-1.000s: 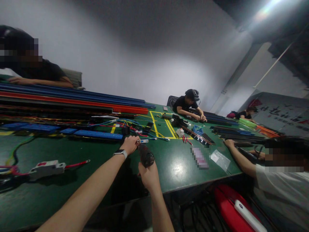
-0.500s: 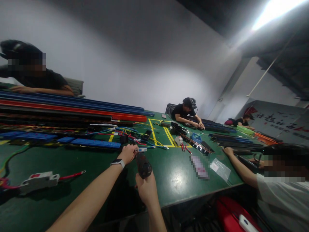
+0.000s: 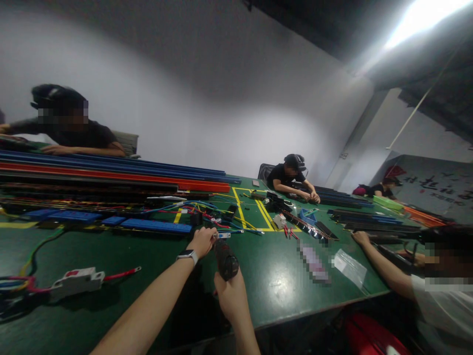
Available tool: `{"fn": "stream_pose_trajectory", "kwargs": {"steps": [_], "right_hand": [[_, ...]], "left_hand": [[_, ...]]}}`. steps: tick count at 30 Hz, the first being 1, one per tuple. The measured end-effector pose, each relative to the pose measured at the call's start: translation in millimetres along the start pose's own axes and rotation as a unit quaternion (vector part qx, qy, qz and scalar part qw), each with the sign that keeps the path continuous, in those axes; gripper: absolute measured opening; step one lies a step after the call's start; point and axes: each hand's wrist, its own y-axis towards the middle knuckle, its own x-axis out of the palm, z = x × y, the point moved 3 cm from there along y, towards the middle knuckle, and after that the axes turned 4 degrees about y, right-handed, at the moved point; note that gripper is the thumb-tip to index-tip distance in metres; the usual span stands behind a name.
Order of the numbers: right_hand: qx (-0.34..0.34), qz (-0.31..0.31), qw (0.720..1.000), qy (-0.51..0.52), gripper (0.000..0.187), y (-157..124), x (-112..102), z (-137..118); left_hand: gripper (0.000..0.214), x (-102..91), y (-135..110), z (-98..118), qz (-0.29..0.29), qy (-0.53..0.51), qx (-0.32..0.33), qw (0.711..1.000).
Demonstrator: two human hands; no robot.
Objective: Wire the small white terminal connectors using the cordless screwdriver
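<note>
My right hand (image 3: 231, 296) is wrapped round a dark cordless drill (image 3: 226, 261), which points away from me over the table. At the drill's front end, my left hand (image 3: 203, 241), with a watch on its wrist, has its fingers closed on a small white-and-blue part (image 3: 224, 235). Fingers and drill hide most of that part, and the drill's tip is not clear. Just beyond lie blue, green, yellow and red wires (image 3: 207, 209) with metal lugs. A white circuit breaker (image 3: 79, 283) with red leads lies on the left.
Blue strips (image 3: 155, 225) and long orange and blue rails (image 3: 207, 186) lie across the green table (image 3: 273, 276). Right of my hands are another breaker (image 3: 280, 221), a blue bin (image 3: 307, 216) and a plastic bag (image 3: 350, 267). Several people sit around; one person's arm (image 3: 384, 264) rests at right.
The view has shifted slightly, so everything appears a little lower and further right. Both my hands keep their hold at the same spot. The person on the left has moved a little.
</note>
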Motion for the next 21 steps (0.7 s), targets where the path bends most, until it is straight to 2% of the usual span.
{"fn": "stream_pose_trajectory", "kwargs": {"steps": [13, 21], "right_hand": [[-0.005, -0.006, 1.0, -0.014, 0.043, 2, -3, 2], [0.028, -0.029, 0.999, 0.0, 0.04, 0, -5, -11]], "left_hand": [[0.022, -5.9, -1, 4, -0.017, 0.014, -0.01, 1.0], [0.022, -11.3, -3, 8, -0.013, 0.016, -0.016, 1.0]]}}
